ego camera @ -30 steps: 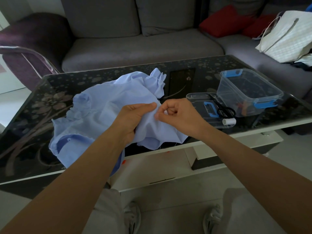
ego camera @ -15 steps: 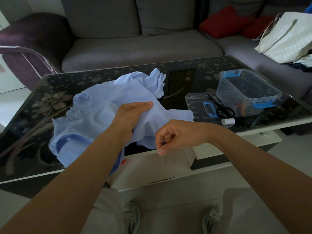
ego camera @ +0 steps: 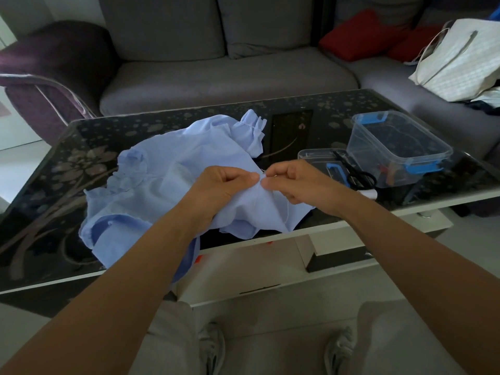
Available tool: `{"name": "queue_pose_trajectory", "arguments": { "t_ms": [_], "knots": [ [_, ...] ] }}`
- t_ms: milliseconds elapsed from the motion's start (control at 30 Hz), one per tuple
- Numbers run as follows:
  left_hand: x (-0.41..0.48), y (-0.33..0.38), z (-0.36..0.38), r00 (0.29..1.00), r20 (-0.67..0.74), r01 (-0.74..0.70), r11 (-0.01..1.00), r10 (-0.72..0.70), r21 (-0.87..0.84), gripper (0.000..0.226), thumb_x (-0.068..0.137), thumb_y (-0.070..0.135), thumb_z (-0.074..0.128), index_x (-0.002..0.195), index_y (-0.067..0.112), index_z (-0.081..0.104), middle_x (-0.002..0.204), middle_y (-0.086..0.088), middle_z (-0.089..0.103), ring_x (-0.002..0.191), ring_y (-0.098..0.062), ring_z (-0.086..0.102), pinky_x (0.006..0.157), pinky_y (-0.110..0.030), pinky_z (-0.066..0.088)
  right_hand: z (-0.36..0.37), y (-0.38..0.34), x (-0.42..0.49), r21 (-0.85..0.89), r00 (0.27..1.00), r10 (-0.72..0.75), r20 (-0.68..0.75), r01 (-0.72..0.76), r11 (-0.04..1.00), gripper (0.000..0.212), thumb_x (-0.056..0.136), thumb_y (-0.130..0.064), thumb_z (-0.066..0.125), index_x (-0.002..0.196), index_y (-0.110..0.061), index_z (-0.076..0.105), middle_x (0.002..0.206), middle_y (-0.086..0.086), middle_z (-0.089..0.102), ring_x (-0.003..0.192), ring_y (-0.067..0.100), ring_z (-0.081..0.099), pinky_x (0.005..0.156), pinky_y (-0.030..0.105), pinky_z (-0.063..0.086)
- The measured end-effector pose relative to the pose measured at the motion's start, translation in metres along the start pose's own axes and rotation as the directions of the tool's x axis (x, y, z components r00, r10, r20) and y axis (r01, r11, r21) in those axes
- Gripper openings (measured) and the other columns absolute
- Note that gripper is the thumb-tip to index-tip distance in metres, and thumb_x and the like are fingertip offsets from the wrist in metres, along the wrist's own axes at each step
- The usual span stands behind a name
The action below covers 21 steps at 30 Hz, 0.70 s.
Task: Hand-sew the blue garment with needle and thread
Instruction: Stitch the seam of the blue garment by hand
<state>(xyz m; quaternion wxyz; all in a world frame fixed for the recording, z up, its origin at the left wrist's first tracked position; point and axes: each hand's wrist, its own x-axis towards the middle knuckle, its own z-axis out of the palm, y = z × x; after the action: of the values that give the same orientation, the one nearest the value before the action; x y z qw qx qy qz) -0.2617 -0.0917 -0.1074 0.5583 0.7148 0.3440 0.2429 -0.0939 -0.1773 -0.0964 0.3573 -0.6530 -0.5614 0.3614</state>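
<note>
Your right hand (ego camera: pixel 295 182) is back up from its thread pull, pinching what is probably the needle, too small to see. Your left hand (ego camera: pixel 224 185) grips the blue garment (ego camera: pixel 167 185) on the table (ego camera: pixel 54 185). I judge the sewing mid-seam, with stitches left.

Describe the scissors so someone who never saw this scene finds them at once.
Look at the dark glass-topped table, on its right side by the clear box with blue clips. The scissors lie on the flat clear lid just left of that box; they alone have black loop handles, unlike the white thread spool beside them.
</note>
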Motion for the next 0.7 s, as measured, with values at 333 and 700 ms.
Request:
{"name": "queue_pose_trajectory", "arguments": {
  "t_ms": [333, 700],
  "knots": [
    [-0.005, -0.008, -0.028, 0.994, -0.022, -0.093, 0.96, 0.103, 0.264, 0.011, 0.087, 0.006, 0.07, 0.083, 0.017, 0.07, 0.081, 0.008, 0.069, 0.07, 0.01, 0.061, 0.067, -0.003, 0.046, -0.002, 0.007, 0.003, -0.064, 0.998, -0.027, -0.064, 0.023, 0.998, 0.018, 0.094, -0.015, 0.06, 0.075, -0.014, 0.06, 0.065, -0.008, 0.057, 0.053, -0.007, 0.052, 0.049, 0.004, 0.037],
    [-0.015, -0.006, -0.038, 0.982, -0.092, -0.132, 0.949, 0.164, 0.287, 0.011, 0.093, 0.015, 0.064, 0.082, 0.018, 0.067, 0.078, 0.016, 0.065, 0.071, 0.017, 0.058, 0.065, 0.001, 0.041, 0.004, 0.008, 0.007, -0.078, 0.996, -0.049, -0.075, 0.043, 0.996, 0.019, 0.094, -0.02, 0.061, 0.075, -0.017, 0.058, 0.072, -0.002, 0.059, 0.054, -0.007, 0.053, 0.049, 0.004, 0.036]
  ]
}}
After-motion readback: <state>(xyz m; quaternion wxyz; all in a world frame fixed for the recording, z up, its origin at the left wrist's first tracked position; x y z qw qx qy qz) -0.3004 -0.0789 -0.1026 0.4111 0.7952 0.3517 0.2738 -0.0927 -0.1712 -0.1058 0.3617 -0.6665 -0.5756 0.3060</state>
